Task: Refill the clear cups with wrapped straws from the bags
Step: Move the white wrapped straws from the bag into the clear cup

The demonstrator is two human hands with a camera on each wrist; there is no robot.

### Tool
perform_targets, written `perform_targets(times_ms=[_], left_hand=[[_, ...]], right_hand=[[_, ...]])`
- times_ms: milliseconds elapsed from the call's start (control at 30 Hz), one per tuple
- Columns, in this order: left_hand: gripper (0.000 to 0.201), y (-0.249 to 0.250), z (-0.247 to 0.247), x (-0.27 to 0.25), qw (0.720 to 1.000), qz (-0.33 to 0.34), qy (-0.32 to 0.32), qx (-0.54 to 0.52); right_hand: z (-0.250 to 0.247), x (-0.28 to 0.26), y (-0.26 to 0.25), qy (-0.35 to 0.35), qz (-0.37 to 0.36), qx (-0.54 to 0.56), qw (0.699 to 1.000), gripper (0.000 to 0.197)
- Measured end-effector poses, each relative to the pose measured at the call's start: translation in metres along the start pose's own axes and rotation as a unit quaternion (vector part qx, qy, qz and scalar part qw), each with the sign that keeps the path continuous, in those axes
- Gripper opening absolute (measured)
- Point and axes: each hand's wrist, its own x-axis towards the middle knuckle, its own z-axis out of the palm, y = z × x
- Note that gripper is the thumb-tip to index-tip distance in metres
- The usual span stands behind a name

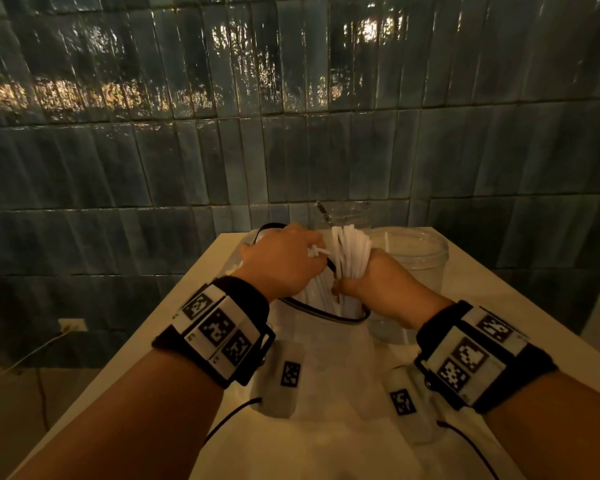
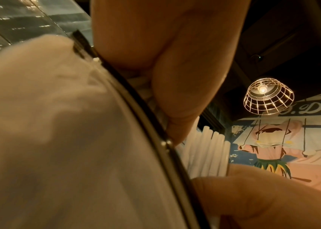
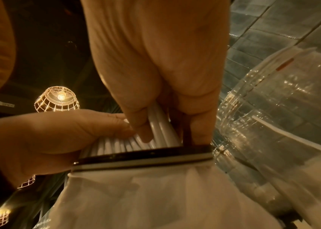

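Note:
A clear zip bag (image 1: 326, 358) with a dark rim stands on the table, holding white wrapped straws (image 1: 349, 251). My right hand (image 1: 371, 282) grips a thick bundle of them just above the bag's mouth; the right wrist view shows its fingers (image 3: 143, 131) curled round the straws (image 3: 161, 124). My left hand (image 1: 284, 265) is at the mouth too, its fingers curled over a few straw ends with the bag's rim (image 2: 151, 127) running beneath them. A wide clear cup (image 1: 413, 258) stands just right of the bag, with another clear cup (image 1: 343, 216) behind.
The small pale table (image 1: 194, 323) stands against a dark tiled wall (image 1: 291, 133). Its left edge drops to the floor, where a wall socket (image 1: 70, 325) and cable lie. A wire-cage lamp (image 2: 267, 96) hangs overhead.

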Motion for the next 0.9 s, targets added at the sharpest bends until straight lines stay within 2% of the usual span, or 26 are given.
perform_targets(times_ms=[133,200,267,400,600,767,900], left_hand=[[0.024,-0.001,0.003,0.001,1.000,-0.016,0.023,0.003],[0.028,-0.001,0.006,0.005,0.999,-0.021,0.015,0.021],[0.034,0.002,0.009,0.011,0.998,-0.019,-0.010,0.055],[0.035,0.010,0.012,0.014,0.997,-0.040,-0.011,0.061],[0.031,0.008,0.010,0.010,0.999,-0.024,-0.006,0.041],[0.032,0.010,0.008,0.007,0.998,-0.027,-0.013,0.048],[0.031,0.009,0.007,0.005,0.999,-0.020,-0.006,0.040]], right_hand=[[-0.007,0.000,-0.002,0.034,0.014,0.049,0.998,0.025],[-0.013,0.003,-0.006,0.055,0.030,0.079,0.995,0.019],[-0.019,0.006,-0.013,0.062,0.036,0.098,0.993,0.022],[-0.040,0.015,-0.034,0.059,0.002,0.112,0.992,0.008],[-0.082,0.028,-0.068,0.079,-0.038,0.148,0.985,0.004],[-0.107,0.042,-0.077,0.129,-0.088,0.091,0.984,0.003],[-0.110,0.054,-0.064,0.142,-0.107,0.009,0.984,0.015]])
